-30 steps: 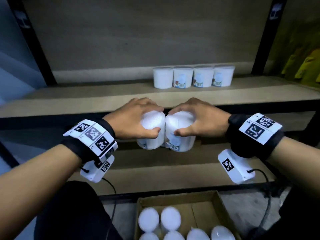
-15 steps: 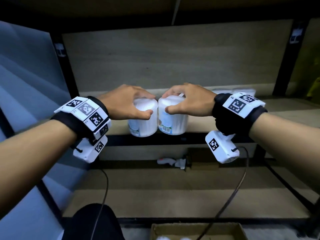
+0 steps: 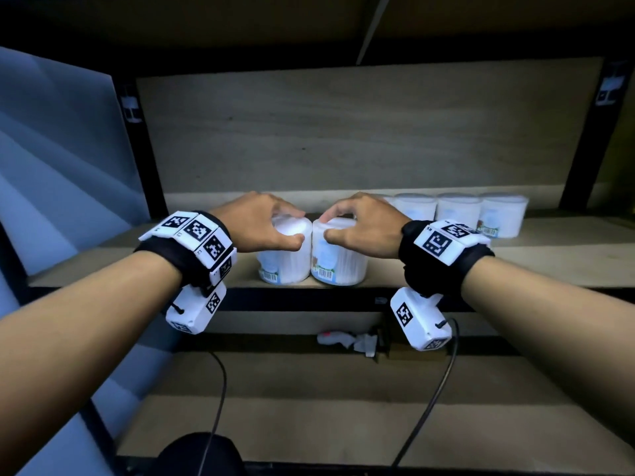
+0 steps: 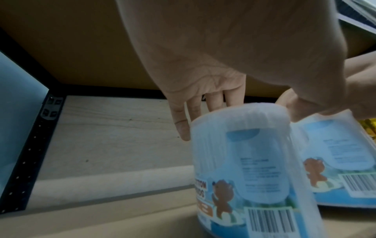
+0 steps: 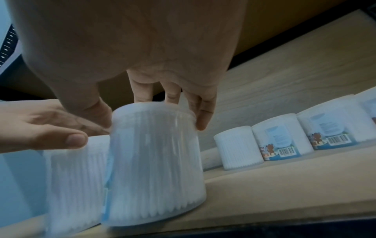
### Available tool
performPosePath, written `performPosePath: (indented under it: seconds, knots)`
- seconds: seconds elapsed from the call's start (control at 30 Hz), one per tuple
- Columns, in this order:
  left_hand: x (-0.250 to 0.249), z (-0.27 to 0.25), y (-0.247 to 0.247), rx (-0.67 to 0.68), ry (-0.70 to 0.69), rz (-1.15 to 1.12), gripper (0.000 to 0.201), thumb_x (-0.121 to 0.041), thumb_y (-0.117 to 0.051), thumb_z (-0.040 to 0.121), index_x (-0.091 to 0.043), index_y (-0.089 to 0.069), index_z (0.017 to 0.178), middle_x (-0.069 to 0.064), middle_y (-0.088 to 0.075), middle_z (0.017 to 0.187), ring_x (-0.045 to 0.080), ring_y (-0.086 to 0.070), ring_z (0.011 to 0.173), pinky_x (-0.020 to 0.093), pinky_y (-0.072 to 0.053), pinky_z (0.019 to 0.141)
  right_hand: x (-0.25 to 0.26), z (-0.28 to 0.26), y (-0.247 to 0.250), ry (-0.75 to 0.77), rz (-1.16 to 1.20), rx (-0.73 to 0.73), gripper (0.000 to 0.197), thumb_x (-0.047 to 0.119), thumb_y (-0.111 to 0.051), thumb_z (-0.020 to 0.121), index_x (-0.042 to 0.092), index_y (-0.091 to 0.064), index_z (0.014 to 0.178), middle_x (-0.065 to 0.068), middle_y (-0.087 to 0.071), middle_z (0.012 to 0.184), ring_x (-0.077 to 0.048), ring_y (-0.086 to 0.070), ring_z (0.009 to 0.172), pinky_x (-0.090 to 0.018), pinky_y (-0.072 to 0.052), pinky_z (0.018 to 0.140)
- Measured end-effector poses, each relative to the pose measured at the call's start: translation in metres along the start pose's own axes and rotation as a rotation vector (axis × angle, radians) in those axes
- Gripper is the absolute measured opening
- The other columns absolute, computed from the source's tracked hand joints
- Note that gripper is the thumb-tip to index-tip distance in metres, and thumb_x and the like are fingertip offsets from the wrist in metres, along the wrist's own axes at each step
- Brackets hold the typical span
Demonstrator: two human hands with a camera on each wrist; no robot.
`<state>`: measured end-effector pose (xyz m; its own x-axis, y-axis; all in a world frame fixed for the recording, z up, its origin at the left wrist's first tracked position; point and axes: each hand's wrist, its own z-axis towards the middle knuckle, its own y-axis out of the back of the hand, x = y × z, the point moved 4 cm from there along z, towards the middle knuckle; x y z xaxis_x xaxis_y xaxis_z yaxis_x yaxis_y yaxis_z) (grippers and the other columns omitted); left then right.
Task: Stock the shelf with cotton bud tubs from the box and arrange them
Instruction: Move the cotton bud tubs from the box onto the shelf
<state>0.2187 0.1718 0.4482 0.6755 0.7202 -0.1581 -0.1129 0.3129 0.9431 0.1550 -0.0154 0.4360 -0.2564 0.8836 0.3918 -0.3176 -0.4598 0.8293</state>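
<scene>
Two white cotton bud tubs stand side by side, touching, at the front edge of the wooden shelf (image 3: 446,266). My left hand (image 3: 292,228) grips the left tub (image 3: 283,266) from above, fingers and thumb curled over its lid. My right hand (image 3: 330,227) grips the right tub (image 3: 338,262) the same way. The left wrist view shows the left tub (image 4: 254,161) slightly tilted, bear label and barcode towards the camera. In the right wrist view the right tub (image 5: 154,161) has its base at the shelf board. Several more tubs (image 3: 458,211) stand in a row at the back right.
Black uprights (image 3: 144,159) frame the shelf bay, with a wooden back wall behind. The shelf part left of my hands is bare board. On the lower shelf lie a small white object (image 3: 335,338) and a dark item. Cables hang from both wrist cameras.
Both hands have lifted their tubs up and forward from in front of the lower shelf to the front edge of the stocked shelf. The box has left the head view.
</scene>
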Motion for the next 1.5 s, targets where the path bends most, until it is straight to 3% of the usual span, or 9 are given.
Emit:
performPosePath:
  seconds: [0.13, 0.33, 0.47, 0.57, 0.7, 0.8, 1.03, 1.23, 1.5]
  knots:
    - [0.012, 0.004, -0.009, -0.018, 0.036, -0.092, 0.068, -0.066, -0.059, 0.061, -0.04, -0.064, 0.124, -0.02, -0.062, 0.128, 0.0, -0.056, 0.113, 0.016, -0.039, 0.095, -0.002, 0.005, -0.007, -0.026, 0.02, -0.02, 0.031, 0.047, -0.064, 0.077, 0.037, -0.07, 0.106, 0.003, -0.058, 0.124, -0.013, -0.051, 0.119, -0.024, -0.039, 0.089]
    - [0.018, 0.004, -0.015, -0.05, 0.015, -0.155, 0.037, -0.052, -0.065, 0.08, -0.039, -0.068, 0.114, -0.022, -0.066, 0.115, -0.002, -0.059, 0.107, 0.017, -0.042, 0.09, -0.004, 0.002, -0.011, -0.053, -0.027, 0.01, 0.032, 0.047, -0.064, 0.08, 0.042, -0.066, 0.112, 0.004, -0.051, 0.127, -0.015, -0.046, 0.124, -0.032, -0.041, 0.1]
    - [0.018, 0.001, -0.014, -0.066, 0.0, -0.143, 0.036, -0.054, -0.065, 0.08, -0.039, -0.068, 0.113, -0.022, -0.065, 0.115, 0.0, -0.058, 0.108, 0.024, -0.046, 0.096, -0.004, -0.002, -0.01, -0.013, -0.04, 0.002, 0.036, 0.051, -0.069, 0.08, 0.042, -0.063, 0.114, 0.004, -0.05, 0.123, -0.013, -0.045, 0.123, -0.025, -0.035, 0.096]
    - [0.017, -0.003, -0.013, -0.109, 0.012, -0.11, 0.037, -0.053, -0.068, 0.077, -0.038, -0.069, 0.111, -0.018, -0.065, 0.114, 0.004, -0.058, 0.105, 0.027, -0.047, 0.094, -0.002, -0.007, -0.006, 0.007, -0.11, -0.01, 0.035, 0.051, -0.068, 0.081, 0.041, -0.064, 0.114, 0.004, -0.052, 0.123, -0.015, -0.046, 0.123, -0.033, -0.04, 0.102]
    - [0.011, -0.009, -0.009, -0.119, -0.049, -0.041, 0.046, -0.06, -0.061, 0.068, -0.036, -0.071, 0.107, -0.017, -0.067, 0.108, 0.006, -0.06, 0.098, 0.031, -0.051, 0.09, 0.003, -0.014, 0.001, 0.054, -0.17, 0.011, 0.03, 0.032, -0.059, 0.089, 0.036, -0.066, 0.118, 0.008, -0.059, 0.116, -0.013, -0.049, 0.118, -0.024, -0.038, 0.092]
    - [0.007, -0.013, -0.004, -0.12, -0.089, 0.002, 0.029, -0.046, -0.066, 0.078, -0.034, -0.071, 0.104, -0.017, -0.067, 0.102, 0.007, -0.062, 0.09, 0.032, -0.052, 0.084, 0.005, -0.015, 0.005, 0.064, -0.185, 0.013, 0.031, 0.024, -0.056, 0.089, 0.039, -0.068, 0.115, 0.011, -0.063, 0.114, -0.011, -0.052, 0.114, -0.022, -0.037, 0.087]
    - [0.005, -0.01, -0.003, -0.08, -0.117, 0.024, 0.022, -0.037, -0.068, 0.085, -0.033, -0.071, 0.107, -0.019, -0.067, 0.106, 0.008, -0.063, 0.091, 0.034, -0.053, 0.085, 0.007, -0.01, 0.005, 0.038, -0.191, -0.006, 0.029, 0.022, -0.061, 0.088, 0.041, -0.071, 0.107, 0.012, -0.069, 0.109, -0.012, -0.059, 0.108, -0.026, -0.048, 0.092]
    - [0.011, 0.002, -0.005, -0.058, -0.086, 0.024, 0.022, -0.038, -0.07, 0.086, -0.035, -0.071, 0.108, -0.018, -0.068, 0.109, 0.008, -0.064, 0.093, 0.032, -0.052, 0.087, 0.011, 0.002, 0.01, 0.062, -0.259, 0.048, 0.029, 0.019, -0.065, 0.088, 0.037, -0.073, 0.109, 0.008, -0.07, 0.111, -0.012, -0.059, 0.109, -0.019, -0.036, 0.083]
    - [0.029, 0.031, -0.011, -0.044, -0.054, 0.028, 0.022, -0.036, -0.072, 0.086, -0.033, -0.071, 0.107, -0.015, -0.07, 0.111, 0.009, -0.066, 0.095, 0.026, -0.049, 0.088, -0.003, 0.044, 0.005, -0.001, -0.237, 0.117, 0.028, 0.018, -0.075, 0.082, 0.038, -0.076, 0.102, 0.014, -0.066, 0.089, -0.016, -0.057, 0.113, -0.03, -0.043, 0.102]
